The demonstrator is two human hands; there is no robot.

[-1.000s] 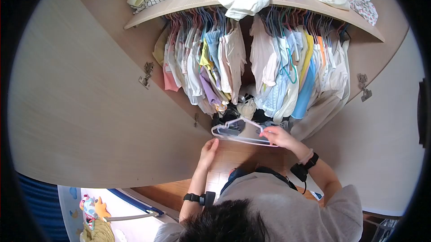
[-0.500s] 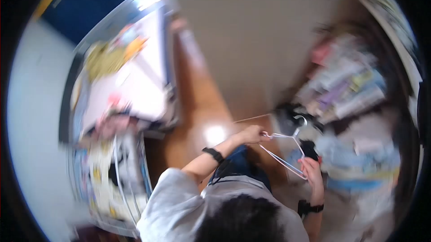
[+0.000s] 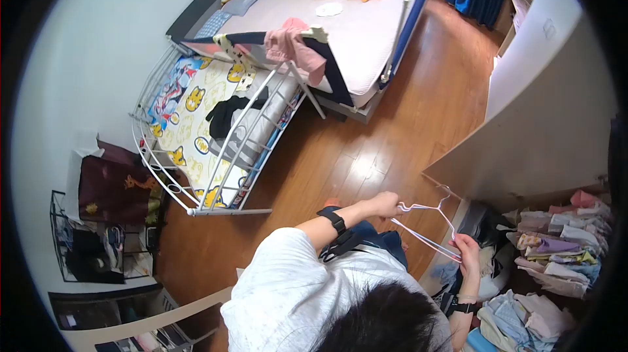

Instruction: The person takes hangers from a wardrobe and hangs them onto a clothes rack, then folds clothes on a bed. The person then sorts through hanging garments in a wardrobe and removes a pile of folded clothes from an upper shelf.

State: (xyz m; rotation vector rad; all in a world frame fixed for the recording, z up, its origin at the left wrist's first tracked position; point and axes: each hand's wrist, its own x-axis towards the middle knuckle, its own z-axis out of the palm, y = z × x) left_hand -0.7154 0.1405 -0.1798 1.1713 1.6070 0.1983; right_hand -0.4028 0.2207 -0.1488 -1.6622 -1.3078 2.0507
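A thin, pale clothes hanger (image 3: 426,241) is stretched between my two hands, its hook pointing up and away from me. Around one end of it, my left hand (image 3: 384,204) is closed. My right hand (image 3: 466,249) pinches the other end, where the shoulder meets the bottom bar. No garment hangs on it. Whether it is one hanger or two lying together, I cannot tell. Both wrists wear dark bands.
Folded clothes (image 3: 556,237) fill wardrobe shelves on the right, beside an open door (image 3: 523,136). Left stands a white metal-railed small bed (image 3: 196,136) with dark clothing (image 3: 226,117) on it. A larger bed (image 3: 366,32) lies behind, with a pink garment (image 3: 294,48) over its rail.
The view has swung to the right, bringing the wardrobe door and blue curtain into sight and steadying from blur. Both hands still grip the hanger, in nearly the same pose.
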